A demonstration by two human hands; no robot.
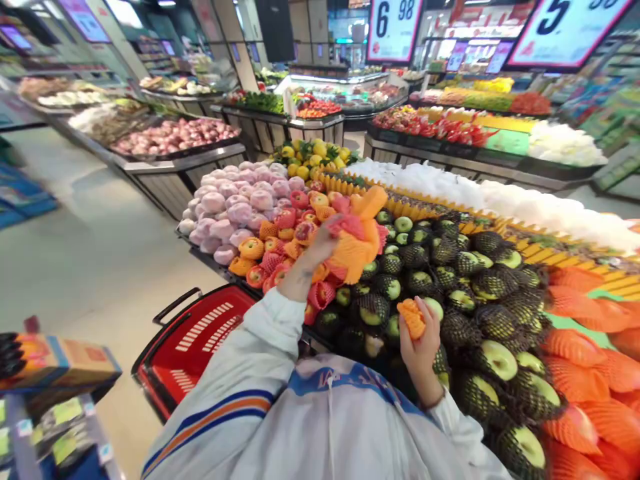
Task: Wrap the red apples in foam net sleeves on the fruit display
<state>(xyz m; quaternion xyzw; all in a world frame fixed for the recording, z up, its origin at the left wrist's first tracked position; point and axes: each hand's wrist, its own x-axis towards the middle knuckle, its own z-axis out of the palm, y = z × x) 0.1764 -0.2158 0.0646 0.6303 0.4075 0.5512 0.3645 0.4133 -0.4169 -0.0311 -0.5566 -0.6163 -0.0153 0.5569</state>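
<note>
My left hand (318, 253) is raised over a fruit display and closed on a bunch of orange and pink foam net sleeves (357, 237). My right hand (424, 340) is held close to my chest, fingers curled round one orange foam net sleeve (412, 317). Below both hands lie green apples in black foam nets (470, 280). To the left of my left hand sit red and yellow apples in orange and pink nets (280, 243), and beyond them pale pink wrapped fruit (235, 203).
A red shopping basket (193, 343) stands on the floor at the display's left edge. Fruit in orange nets (590, 340) fills the right side. More produce stands (175, 143) and hanging price signs (393, 28) lie behind. An open aisle floor (75, 240) runs left.
</note>
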